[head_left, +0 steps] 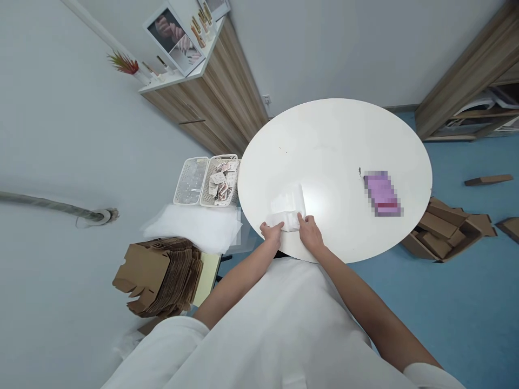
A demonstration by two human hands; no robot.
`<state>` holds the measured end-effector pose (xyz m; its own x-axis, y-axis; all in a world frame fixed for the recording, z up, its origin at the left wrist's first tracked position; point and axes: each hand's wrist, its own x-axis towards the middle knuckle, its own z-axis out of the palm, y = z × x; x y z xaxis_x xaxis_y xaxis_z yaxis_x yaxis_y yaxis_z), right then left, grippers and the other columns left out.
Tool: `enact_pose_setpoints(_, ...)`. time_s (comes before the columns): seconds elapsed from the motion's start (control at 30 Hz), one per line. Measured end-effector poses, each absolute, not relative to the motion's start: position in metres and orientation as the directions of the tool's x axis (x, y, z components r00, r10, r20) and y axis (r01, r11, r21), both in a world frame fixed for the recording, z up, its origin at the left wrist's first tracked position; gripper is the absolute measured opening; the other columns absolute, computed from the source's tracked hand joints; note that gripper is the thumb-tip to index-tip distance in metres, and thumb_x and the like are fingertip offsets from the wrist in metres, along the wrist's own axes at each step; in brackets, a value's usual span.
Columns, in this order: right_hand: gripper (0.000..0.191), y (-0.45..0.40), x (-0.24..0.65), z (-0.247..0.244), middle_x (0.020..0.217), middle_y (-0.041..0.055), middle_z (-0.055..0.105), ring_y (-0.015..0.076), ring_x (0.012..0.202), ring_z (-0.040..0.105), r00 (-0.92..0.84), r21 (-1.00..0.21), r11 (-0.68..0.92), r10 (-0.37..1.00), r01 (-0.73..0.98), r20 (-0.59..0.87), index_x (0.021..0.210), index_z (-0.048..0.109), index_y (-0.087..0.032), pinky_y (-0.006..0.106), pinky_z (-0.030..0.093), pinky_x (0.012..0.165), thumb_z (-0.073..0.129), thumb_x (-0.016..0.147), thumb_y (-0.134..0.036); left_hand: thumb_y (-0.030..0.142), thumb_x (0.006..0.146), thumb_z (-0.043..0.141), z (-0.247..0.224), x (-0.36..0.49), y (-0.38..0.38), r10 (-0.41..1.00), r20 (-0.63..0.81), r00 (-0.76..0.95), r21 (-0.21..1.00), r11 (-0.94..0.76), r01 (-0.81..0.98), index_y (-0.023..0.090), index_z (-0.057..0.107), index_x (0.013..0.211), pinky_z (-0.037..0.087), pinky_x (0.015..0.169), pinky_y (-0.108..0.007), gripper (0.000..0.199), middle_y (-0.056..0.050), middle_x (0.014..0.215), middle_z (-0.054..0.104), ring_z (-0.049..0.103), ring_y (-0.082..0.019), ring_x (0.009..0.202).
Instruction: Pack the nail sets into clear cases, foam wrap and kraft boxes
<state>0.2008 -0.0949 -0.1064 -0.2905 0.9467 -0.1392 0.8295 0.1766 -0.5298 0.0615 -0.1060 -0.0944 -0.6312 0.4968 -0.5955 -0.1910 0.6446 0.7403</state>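
Note:
A thin white sheet [290,201], partly folded at its near edge, lies on the round white table [332,129] close to my body. At the left end of the folded edge, my left hand [272,231] pinches the sheet between thumb and fingers. My right hand [310,231] grips the same edge at its right end, fingers closed together. What lies inside the fold is hidden.
A blurred purple item [382,193] lies on the table's right. Left of the table are a basket of small cards [221,181], another white basket [191,181], white sheets [198,226] and stacked flat cardboard [162,275]. An open carton [444,229] stands right.

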Motion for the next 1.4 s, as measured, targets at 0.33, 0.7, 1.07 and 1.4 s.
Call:
enact_pose_setpoints(0.33, 0.044, -0.076, 0.202, -0.098, 0.088, 0.0045, 0.048, 0.0137, 0.073, 0.049, -0.309, -0.749, 0.023, 0.919, 0.662, -0.244, 0.120, 0.046, -0.022, 0.025, 0.040, 0.066, 0.044, 0.076, -0.015, 0.021, 0.063, 0.067, -0.070, 0.060, -0.098, 0.774, -0.533, -0.342, 0.783, 0.605, 0.147, 0.016, 0.057, 0.079, 0.044, 0.065, -0.026, 0.020, -0.002, 0.072, 0.058, 0.053, -0.011, 0.064)
enact_pose_setpoints(0.7, 0.035, -0.069, 0.192, -0.094, 0.067, -0.0030, 0.050, 0.0115, 0.061, 0.049, -0.271, -0.887, -0.305, 0.873, 0.348, -0.407, 0.106, 0.053, -0.022, 0.025, 0.042, 0.060, 0.040, 0.075, -0.029, 0.015, 0.066, 0.054, -0.064, 0.072, -0.113, 0.932, -0.363, -0.004, 0.679, 0.267, 0.684, 0.020, 0.052, 0.107, 0.040, 0.085, -0.036, 0.041, -0.008, 0.100, 0.052, 0.050, -0.021, 0.094)
enact_pose_setpoints(1.07, 0.028, -0.072, 0.183, -0.098, 0.064, -0.0039, 0.044, 0.0128, 0.058, 0.045, -0.183, -0.827, -0.223, 0.915, 0.516, -0.360, 0.101, 0.049, -0.022, 0.026, 0.039, 0.057, 0.039, 0.075, -0.027, 0.024, 0.077, 0.048, -0.054, 0.028, -0.114, 0.942, -0.226, 0.248, 0.746, 0.003, 0.666, 0.024, 0.050, 0.112, 0.032, 0.098, -0.040, 0.035, -0.008, 0.117, 0.049, 0.043, -0.022, 0.112)
enact_pose_setpoints(1.4, 0.046, -0.095, 0.183, -0.095, 0.095, 0.0066, 0.050, 0.0153, 0.076, 0.051, -0.162, -0.782, -0.066, 0.964, 0.619, -0.209, 0.123, 0.033, -0.017, 0.033, 0.045, 0.072, 0.035, 0.077, -0.019, 0.033, 0.065, 0.066, -0.062, 0.020, -0.088, 0.922, -0.202, 0.329, 0.756, -0.067, 0.651, 0.030, 0.045, 0.119, 0.019, 0.103, -0.043, 0.058, -0.006, 0.130, 0.040, 0.029, -0.028, 0.123)
